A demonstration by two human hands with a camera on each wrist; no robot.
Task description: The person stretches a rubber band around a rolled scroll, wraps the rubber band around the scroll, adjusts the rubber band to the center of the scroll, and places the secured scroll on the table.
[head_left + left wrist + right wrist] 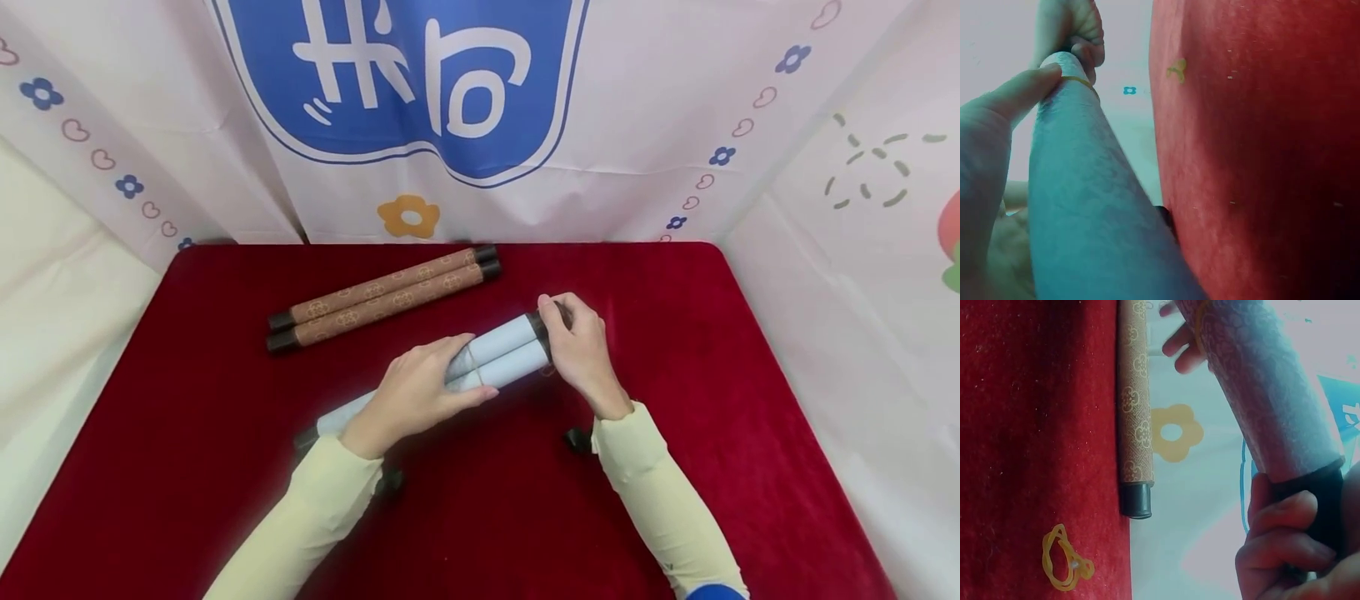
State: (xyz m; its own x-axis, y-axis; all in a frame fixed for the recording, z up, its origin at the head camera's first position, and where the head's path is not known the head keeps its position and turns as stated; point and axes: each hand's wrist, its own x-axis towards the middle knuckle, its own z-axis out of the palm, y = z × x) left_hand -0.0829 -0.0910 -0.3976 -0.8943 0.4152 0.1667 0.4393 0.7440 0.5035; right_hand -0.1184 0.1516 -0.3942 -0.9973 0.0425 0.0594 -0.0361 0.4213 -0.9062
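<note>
While the paired pale-blue rolls [512,365] run 8-to-2 o'clock in head view, left hand [416,385] grips around mid-length, right hand [580,340] clasps dark end caps [1327,497] at 2. Rubber band [1079,79] crosses both rolls: left fingertips nearer, band toward right hand's 9.

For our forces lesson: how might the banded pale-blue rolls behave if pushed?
The pale-blue rolls would probably slide rather than roll, since a band binds two side by side. They seem stiff: no sag shows.
</note>
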